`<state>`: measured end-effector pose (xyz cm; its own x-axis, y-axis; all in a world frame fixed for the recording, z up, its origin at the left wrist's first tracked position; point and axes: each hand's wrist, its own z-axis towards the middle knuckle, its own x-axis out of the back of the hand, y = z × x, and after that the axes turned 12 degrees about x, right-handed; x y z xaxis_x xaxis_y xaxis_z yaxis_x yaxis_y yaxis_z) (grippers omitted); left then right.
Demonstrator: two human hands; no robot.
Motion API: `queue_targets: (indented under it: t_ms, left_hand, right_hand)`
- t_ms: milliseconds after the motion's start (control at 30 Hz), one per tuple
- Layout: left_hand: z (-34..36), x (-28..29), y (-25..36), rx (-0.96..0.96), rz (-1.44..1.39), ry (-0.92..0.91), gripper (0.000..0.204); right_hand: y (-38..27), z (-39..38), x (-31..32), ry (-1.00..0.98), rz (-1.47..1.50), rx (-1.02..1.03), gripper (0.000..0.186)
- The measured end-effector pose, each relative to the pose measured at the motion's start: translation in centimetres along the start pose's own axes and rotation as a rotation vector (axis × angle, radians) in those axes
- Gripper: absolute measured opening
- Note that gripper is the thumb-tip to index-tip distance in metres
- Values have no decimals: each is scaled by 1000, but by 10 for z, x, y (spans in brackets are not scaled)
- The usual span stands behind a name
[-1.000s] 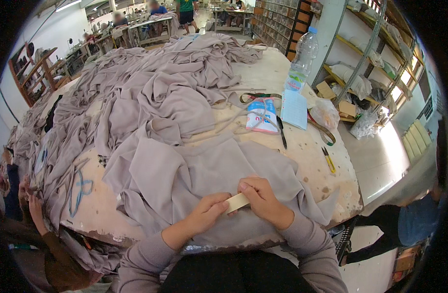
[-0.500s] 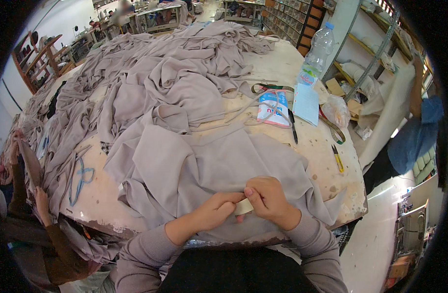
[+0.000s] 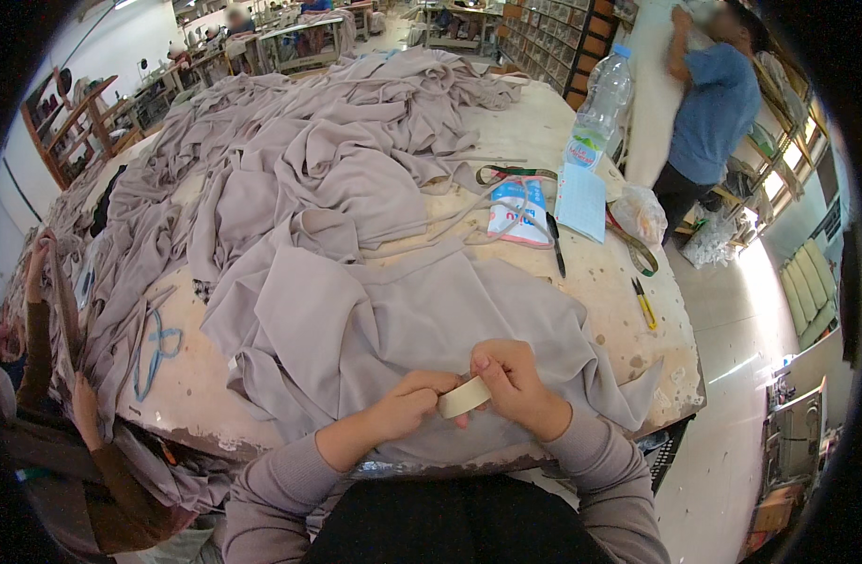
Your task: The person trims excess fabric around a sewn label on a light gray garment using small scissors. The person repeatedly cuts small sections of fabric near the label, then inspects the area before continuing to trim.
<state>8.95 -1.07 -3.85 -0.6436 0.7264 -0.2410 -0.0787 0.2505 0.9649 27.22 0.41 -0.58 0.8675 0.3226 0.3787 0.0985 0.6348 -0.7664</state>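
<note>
A cream roll of masking tape (image 3: 463, 398) is held between my two hands, just above the near edge of the cloth. My left hand (image 3: 411, 404) is closed, with its fingertips pinched at the tape's upper left side. On the other side my right hand (image 3: 514, 381) curls round the tape, thumb on top; a fingertip shows below the roll. Any loose tape end is too small to make out. Beneath both hands lies a large mauve-grey fabric piece (image 3: 422, 310), loosely folded on the table (image 3: 675, 376).
More grey fabric (image 3: 328, 160) is heaped toward the back and left. On the right are a plastic bottle (image 3: 600, 108), blue paper (image 3: 581, 202), a packet (image 3: 517, 211), a black pen (image 3: 555, 244) and a yellow cutter (image 3: 645, 305). Co-workers stand at left (image 3: 74, 461) and right (image 3: 718, 103).
The tape has turned and shows more of its band between my hands. The co-worker on the right is now farther back, upright beside pale material. My hands have barely moved.
</note>
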Motion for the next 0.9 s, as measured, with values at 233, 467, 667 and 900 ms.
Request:
queue_targets:
  t_ms: [233,467,667,900]
  left_hand:
    - [-2,-1,4,-26,157,38,33]
    - [-9,0,19,-149,584,184,25]
    - [-11,4,30,-146,1031,452,14]
    - [-8,2,25,-176,1151,529,11]
  right_hand:
    - [5,-3,2,-74,-232,235,27]
    - [10,10,8,315,137,-234,13]
    - [-5,15,19,106,-378,81,28]
    - [-7,12,13,-58,-380,140,39]
